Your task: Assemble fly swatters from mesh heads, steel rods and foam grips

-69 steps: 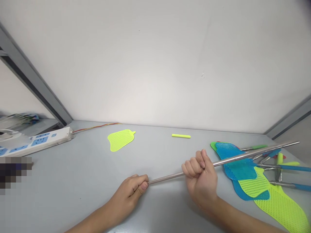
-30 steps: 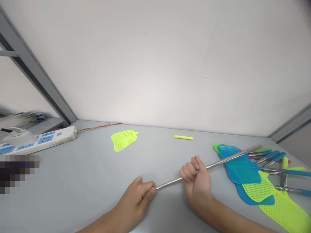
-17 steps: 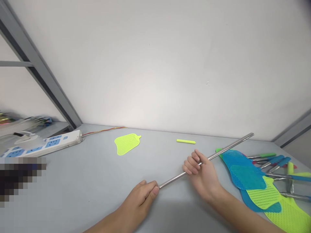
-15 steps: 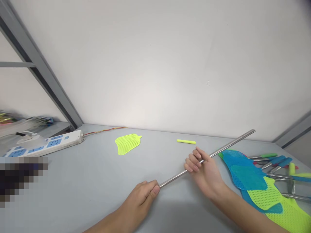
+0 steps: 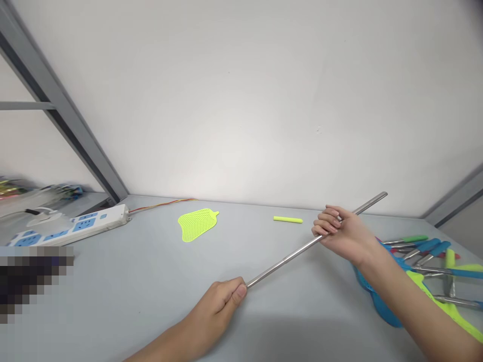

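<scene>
A silver telescopic metal rod (image 5: 300, 250) slants up to the right above the table. My left hand (image 5: 226, 301) is closed round its lower end, which is hidden in the fist. Farther up, the curled fingers of my right hand (image 5: 339, 229) wrap the rod, and its far end sticks out beyond them. Behind the rod lies a yellow-green handle sleeve (image 5: 288, 219). A yellow-green perforated fly swatter head (image 5: 198, 224) rests flat to its left, apart from both hands.
At the right, under and beside my right forearm, lies a pile of fly swatters with blue handles (image 5: 468, 273) and other colours. A white power strip (image 5: 101, 221) with a plug stands at the left. Behind the grey table (image 5: 158, 281) rises a white wall (image 5: 241, 110).
My right hand has slid up the rod, away from the left hand, and a joint between rod sections now shows between them. My left hand has stayed nearly in place.
</scene>
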Demonstrator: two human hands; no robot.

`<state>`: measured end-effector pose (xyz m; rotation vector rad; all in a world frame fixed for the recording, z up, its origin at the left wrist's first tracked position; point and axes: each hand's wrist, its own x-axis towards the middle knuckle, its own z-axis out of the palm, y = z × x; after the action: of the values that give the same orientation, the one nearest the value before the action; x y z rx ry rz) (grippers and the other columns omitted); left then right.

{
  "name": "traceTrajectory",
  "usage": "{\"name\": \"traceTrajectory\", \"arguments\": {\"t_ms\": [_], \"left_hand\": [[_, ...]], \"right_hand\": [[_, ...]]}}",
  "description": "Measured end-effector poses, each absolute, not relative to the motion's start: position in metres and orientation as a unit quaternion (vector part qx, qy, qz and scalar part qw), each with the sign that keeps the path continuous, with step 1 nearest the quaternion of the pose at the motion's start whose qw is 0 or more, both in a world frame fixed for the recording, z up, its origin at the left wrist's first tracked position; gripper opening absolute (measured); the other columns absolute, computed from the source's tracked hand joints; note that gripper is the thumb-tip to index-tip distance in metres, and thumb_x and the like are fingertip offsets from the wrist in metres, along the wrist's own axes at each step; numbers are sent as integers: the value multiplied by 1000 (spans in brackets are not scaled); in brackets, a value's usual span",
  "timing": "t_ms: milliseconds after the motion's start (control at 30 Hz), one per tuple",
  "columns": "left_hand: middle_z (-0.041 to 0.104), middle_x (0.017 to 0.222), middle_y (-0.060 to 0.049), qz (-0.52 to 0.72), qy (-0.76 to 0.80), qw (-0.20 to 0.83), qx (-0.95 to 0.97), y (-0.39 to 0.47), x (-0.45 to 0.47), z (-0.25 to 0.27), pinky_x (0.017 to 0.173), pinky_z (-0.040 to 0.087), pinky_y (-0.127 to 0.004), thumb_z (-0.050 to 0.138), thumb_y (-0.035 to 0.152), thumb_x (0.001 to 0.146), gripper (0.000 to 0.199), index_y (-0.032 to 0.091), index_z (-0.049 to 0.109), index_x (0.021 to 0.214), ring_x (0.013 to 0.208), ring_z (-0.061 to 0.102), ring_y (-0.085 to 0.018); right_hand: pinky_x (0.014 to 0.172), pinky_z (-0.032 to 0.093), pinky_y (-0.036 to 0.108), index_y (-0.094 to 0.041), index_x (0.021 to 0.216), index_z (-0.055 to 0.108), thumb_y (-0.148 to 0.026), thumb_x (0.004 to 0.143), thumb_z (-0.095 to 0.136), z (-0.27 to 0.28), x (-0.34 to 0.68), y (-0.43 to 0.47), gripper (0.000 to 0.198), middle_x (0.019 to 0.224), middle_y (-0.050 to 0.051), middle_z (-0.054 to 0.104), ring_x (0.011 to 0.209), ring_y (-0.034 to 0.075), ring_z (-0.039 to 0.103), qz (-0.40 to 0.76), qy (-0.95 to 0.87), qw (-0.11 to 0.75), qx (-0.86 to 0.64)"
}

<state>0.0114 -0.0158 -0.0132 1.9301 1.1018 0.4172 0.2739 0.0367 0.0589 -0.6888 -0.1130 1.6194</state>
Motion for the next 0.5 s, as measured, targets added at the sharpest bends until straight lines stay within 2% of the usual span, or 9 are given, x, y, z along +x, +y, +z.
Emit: {"name": "traceTrajectory", "arguments": {"t_ms": [267, 500], "left_hand": [[24, 56, 6, 157, 440, 400, 788, -16, 12, -13, 52, 26, -21, 17, 39, 87, 35, 20, 25, 59, 53, 27, -10], [28, 57, 5, 155, 445, 386, 793, -16, 12, -13, 54, 28, -21, 18, 39, 88, 35, 19, 26, 60, 55, 31, -11]], "right_hand": [[36, 27, 21, -19, 56, 24, -13, 72, 45, 66, 289, 42, 27, 46, -7, 19, 36, 6, 22, 741, -63, 590, -314], [34, 24, 19, -20, 56, 21, -8, 73, 38, 76, 327, 46, 27, 48, -7, 11, 35, 6, 15, 600, -218, 715, -284]]}}
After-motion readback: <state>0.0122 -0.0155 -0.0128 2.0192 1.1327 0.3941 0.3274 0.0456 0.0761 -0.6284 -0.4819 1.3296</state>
